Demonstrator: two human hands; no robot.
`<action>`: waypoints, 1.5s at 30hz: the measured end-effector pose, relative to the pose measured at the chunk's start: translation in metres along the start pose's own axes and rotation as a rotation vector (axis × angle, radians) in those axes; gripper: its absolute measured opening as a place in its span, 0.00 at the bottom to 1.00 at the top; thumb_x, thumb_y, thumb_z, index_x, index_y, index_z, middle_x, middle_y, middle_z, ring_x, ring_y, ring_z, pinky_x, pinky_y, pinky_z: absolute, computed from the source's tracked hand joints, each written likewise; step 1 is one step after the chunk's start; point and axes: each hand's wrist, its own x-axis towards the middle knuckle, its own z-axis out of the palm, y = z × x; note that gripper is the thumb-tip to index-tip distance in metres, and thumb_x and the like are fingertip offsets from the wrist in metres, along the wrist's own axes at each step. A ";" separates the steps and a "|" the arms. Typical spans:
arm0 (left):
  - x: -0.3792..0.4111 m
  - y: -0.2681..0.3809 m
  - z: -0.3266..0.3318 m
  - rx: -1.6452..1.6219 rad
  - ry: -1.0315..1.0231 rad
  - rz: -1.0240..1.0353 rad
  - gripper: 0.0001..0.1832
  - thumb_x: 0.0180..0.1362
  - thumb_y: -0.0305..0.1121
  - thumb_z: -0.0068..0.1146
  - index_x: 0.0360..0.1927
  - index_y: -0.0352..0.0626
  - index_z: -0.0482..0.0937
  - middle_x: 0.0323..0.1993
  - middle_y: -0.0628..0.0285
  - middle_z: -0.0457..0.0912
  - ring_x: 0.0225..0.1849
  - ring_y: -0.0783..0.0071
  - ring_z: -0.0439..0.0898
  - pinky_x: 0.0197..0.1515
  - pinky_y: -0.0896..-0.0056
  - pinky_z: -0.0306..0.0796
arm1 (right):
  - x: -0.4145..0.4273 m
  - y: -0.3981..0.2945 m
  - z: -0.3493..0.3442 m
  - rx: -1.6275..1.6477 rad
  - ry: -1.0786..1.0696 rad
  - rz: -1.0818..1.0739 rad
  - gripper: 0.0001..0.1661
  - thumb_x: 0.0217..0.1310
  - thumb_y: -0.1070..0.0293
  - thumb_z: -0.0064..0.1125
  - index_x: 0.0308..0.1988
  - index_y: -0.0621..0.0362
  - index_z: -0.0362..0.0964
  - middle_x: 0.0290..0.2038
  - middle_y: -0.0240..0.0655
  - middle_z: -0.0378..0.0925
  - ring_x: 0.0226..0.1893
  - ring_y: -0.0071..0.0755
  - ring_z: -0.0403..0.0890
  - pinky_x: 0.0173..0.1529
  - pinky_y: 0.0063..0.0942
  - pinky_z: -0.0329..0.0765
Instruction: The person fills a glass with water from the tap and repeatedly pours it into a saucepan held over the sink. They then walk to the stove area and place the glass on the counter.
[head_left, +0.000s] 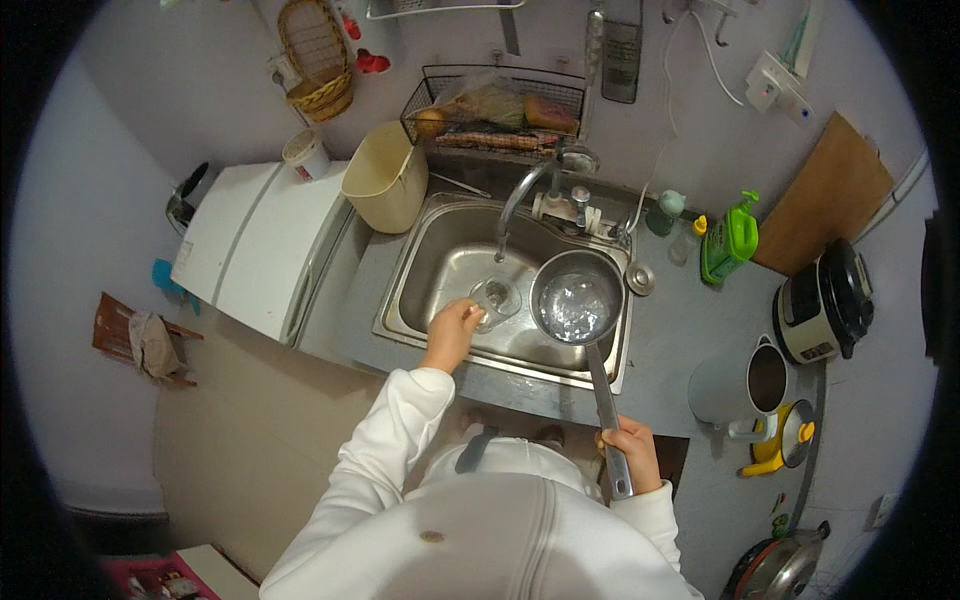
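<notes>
My right hand (631, 452) grips the long handle of a metal saucepan (577, 298), whose bowl hangs over the right part of the stainless steel sink (442, 262). Clear water shows inside the pan. Over the left front of the sink is my left hand (454, 330), its fingers bent at the edge of a clear, roundish item (504, 305) above the drain; whether it holds this item is hard to tell. The curved faucet (512, 206) points down into the sink, left of the pan.
A cream plastic bin (386, 180) stands left behind the sink, beside a white appliance (262, 240). Along the right counter are a green pump bottle (729, 244), a rice cooker (821, 304), a grey pitcher (731, 386) and a yellow pot (780, 442). A wire basket (495, 79) holds food behind the faucet.
</notes>
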 end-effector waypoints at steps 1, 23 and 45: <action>-0.004 -0.006 0.008 -0.054 0.003 -0.026 0.09 0.54 0.32 0.57 0.32 0.35 0.75 0.27 0.52 0.76 0.29 0.58 0.75 0.33 0.65 0.68 | -0.002 -0.002 0.001 -0.036 0.024 -0.021 0.07 0.47 0.70 0.51 0.28 0.63 0.71 0.21 0.32 0.73 0.21 0.19 0.69 0.27 0.17 0.64; -0.028 -0.024 0.068 -0.488 -0.086 -0.145 0.10 0.54 0.34 0.56 0.32 0.36 0.75 0.27 0.54 0.76 0.29 0.62 0.75 0.35 0.68 0.68 | -0.041 -0.038 0.068 -0.330 0.269 -0.162 0.19 0.42 0.77 0.54 0.40 0.67 0.74 0.22 0.23 0.70 0.22 0.14 0.65 0.28 0.14 0.62; -0.012 -0.031 0.063 -0.615 -0.181 -0.103 0.08 0.57 0.31 0.56 0.30 0.37 0.74 0.22 0.66 0.72 0.25 0.79 0.67 0.31 0.77 0.64 | -0.053 -0.044 0.109 -0.406 0.405 -0.247 0.22 0.42 0.75 0.54 0.43 0.70 0.73 0.23 0.23 0.68 0.23 0.14 0.64 0.27 0.14 0.60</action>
